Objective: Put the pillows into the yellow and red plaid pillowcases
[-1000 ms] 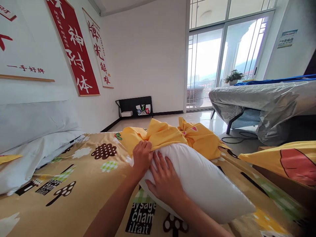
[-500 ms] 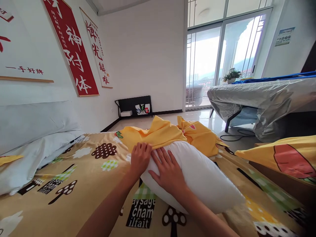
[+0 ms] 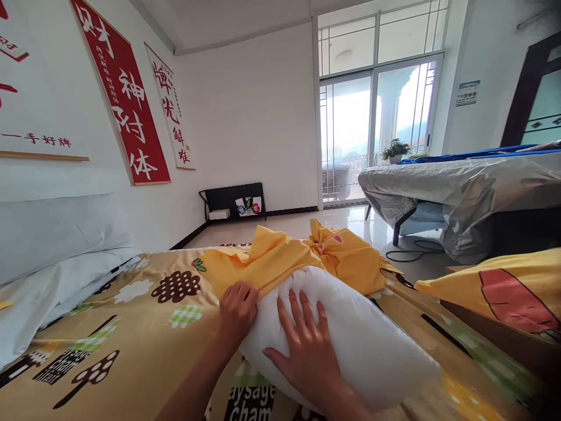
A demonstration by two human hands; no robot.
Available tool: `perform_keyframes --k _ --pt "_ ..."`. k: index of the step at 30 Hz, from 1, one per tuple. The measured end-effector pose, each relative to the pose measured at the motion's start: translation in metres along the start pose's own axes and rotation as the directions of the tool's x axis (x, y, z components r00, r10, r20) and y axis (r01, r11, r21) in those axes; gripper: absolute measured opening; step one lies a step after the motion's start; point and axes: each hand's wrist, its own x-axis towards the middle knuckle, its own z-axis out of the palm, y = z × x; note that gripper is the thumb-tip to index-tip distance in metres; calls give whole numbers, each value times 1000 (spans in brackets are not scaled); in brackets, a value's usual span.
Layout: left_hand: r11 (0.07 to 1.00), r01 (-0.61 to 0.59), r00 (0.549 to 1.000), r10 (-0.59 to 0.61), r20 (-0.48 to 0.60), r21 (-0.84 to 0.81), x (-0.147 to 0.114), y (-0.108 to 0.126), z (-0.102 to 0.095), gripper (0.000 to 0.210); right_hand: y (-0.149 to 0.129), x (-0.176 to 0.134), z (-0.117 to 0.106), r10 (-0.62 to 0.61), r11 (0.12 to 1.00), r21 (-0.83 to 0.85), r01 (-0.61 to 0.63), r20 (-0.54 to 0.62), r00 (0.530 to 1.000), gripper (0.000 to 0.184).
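A white pillow [image 3: 363, 333] lies slantwise on the patterned bedspread [image 3: 144, 351]. Its far end is tucked into a yellow pillowcase [image 3: 280, 251] with a printed carrot. My left hand [image 3: 239, 310] is closed on the near edge of the pillowcase, at the pillow's left side. Spread flat on the pillow, my right hand [image 3: 304, 336] has its fingers apart and pointing away from me. How deep the pillow reaches into the case is hidden by the cloth.
White pillows [image 3: 65, 251] lie along the left wall. At the right, yellow carrot-print fabric [image 3: 504, 286] rests over a cardboard box [image 3: 473, 327]. Beyond stands a table covered in plastic sheeting [image 3: 438, 181], with a cable [image 3: 412, 251] on the floor. A black low rack [image 3: 232, 202] is by the far wall.
The camera view has tilted up and turned slightly right. My right hand has slid back from the pillowcase edge onto the pillow, fingers wider apart. My left hand keeps its hold.
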Motion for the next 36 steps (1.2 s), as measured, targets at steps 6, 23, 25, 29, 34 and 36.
perform_keyframes --k 6,23,25,29,34,36 --pt "998 -28 986 17 168 60 20 -8 17 21 4 28 4 -44 992 129 10 265 963 89" --pt "993 105 838 -56 543 -58 22 10 17 10 -45 35 8 -283 932 333 145 413 866 85" --pt "983 183 834 -142 533 -24 17 6 12 9 -48 26 2 -310 921 342 186 355 882 78" --pt "922 379 744 -355 566 79 12 -3 0 17 -40 15 -23 -364 859 419 295 93 927 42" --pt "924 363 719 -359 595 119 5 -10 -19 21 -9 26 -37 78 982 176 -64 -75 994 44" --pt "944 314 758 -315 571 104 0 -12 -22 19 -1 32 -32 85 983 160 -94 61 994 62"
